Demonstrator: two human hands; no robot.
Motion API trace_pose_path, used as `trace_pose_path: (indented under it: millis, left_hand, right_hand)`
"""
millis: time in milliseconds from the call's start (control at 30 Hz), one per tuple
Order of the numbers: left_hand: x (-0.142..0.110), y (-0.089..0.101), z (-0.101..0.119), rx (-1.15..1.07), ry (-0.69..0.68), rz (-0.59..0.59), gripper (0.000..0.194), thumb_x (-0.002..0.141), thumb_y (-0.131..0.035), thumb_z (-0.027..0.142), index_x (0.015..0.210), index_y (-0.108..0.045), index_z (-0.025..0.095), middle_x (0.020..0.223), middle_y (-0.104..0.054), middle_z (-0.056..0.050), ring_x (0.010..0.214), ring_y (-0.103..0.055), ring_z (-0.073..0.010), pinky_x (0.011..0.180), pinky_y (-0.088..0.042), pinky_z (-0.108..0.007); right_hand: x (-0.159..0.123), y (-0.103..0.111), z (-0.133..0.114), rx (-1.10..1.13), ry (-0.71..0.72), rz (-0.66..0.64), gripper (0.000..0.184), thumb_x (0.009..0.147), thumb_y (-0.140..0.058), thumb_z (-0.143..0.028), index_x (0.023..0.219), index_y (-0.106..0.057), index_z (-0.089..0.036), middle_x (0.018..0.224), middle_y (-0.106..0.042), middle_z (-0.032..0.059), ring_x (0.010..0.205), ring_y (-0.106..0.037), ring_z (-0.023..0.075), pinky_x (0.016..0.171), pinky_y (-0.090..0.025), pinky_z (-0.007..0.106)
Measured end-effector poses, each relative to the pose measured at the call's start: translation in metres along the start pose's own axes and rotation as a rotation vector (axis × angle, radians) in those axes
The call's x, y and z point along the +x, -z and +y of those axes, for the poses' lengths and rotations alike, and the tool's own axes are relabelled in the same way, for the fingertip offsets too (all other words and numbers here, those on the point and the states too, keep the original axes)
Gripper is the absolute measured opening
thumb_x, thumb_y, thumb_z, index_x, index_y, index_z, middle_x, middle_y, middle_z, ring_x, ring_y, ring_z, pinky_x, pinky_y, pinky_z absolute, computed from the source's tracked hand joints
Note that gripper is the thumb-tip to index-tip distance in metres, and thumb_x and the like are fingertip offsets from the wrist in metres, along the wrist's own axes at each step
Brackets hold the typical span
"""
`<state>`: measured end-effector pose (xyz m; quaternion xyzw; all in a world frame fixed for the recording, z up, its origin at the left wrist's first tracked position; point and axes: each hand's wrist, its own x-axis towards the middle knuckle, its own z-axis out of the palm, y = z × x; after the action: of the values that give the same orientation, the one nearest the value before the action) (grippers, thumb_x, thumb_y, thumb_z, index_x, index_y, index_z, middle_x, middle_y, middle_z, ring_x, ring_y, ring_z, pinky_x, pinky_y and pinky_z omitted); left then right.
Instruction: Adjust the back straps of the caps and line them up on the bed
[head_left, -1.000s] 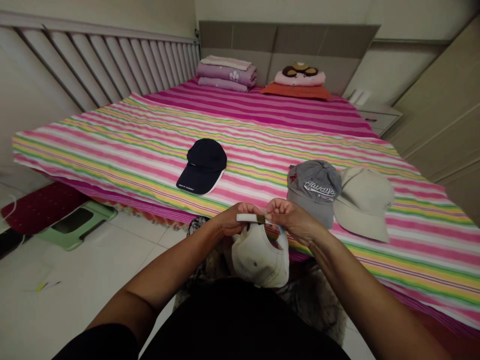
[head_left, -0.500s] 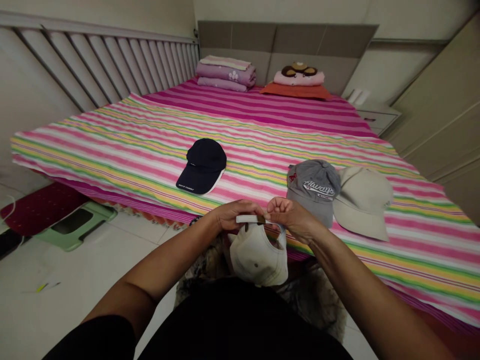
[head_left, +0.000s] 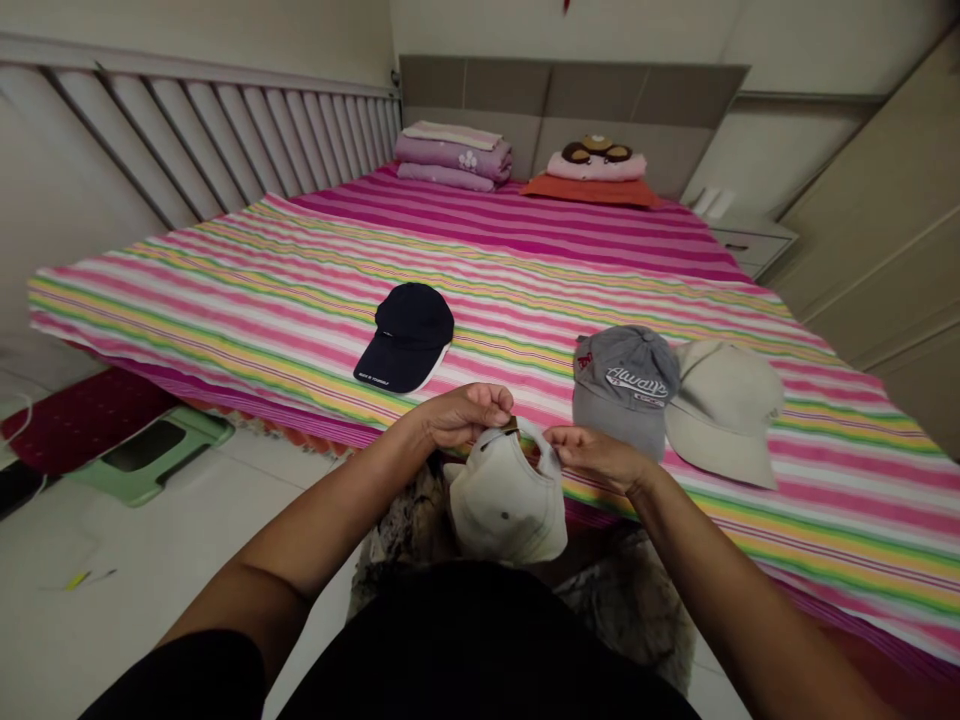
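Note:
I hold a cream cap (head_left: 505,500) above my lap, its back strap toward the bed. My left hand (head_left: 463,414) is closed, pinching the strap at its metal buckle. My right hand (head_left: 595,456) pinches the other side of the strap, fingers together. On the striped bed (head_left: 225,300) lie a navy cap (head_left: 407,335), a grey cap with white lettering (head_left: 626,385), and a beige cap (head_left: 724,405) touching the grey one's right side.
Folded purple bedding (head_left: 452,157) and a pillow with a bear face (head_left: 596,165) lie by the headboard. A green stool (head_left: 150,452) and a dark red mat (head_left: 79,415) are on the floor at left. A nightstand (head_left: 750,240) stands at right.
The strap end that stuck out flat between my hands is now pulled in, forming a loop. My right hand dropped slightly lower. The camera tilted a little.

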<state>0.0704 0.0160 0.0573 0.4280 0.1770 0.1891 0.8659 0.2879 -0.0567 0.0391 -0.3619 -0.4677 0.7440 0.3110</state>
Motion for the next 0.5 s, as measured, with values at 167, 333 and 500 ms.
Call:
trace_pose_path:
  millis: [167,333,500]
  left_hand:
    - [-0.004,-0.003,0.009,0.008,-0.063,-0.01,0.032,0.053,-0.076,0.013,0.069,-0.048,0.013,0.053,-0.055,0.003,0.043,-0.049,-0.006,0.042,-0.036,-0.015]
    - [-0.006,-0.01,0.013,0.011,-0.105,-0.002,0.033,0.052,-0.076,0.01,0.067,-0.047,0.013,0.055,-0.055,0.003,0.045,-0.051,-0.0061,0.042,-0.037,-0.015]
    - [-0.009,-0.017,0.02,-0.016,-0.114,-0.034,0.028,0.055,-0.073,0.01,0.072,-0.051,0.012,0.056,-0.058,0.002,0.045,-0.053,-0.0066,0.043,-0.038,-0.015]
  right_hand:
    - [-0.005,-0.001,0.002,0.097,0.038,0.019,0.03,0.058,-0.076,-0.033,0.076,-0.062,-0.012,0.065,-0.062,0.0007,0.057,-0.055,0.0114,0.059,-0.041,0.025]
    - [-0.012,-0.011,-0.013,0.176,0.134,0.059,0.029,0.056,-0.076,-0.034,0.069,-0.06,-0.014,0.058,-0.059,-0.0014,0.05,-0.052,0.0093,0.052,-0.039,0.021]
    - [-0.019,-0.02,-0.027,0.227,0.215,0.093,0.028,0.055,-0.077,-0.033,0.066,-0.06,-0.014,0.055,-0.057,-0.0006,0.046,-0.05,0.0085,0.046,-0.036,0.02]
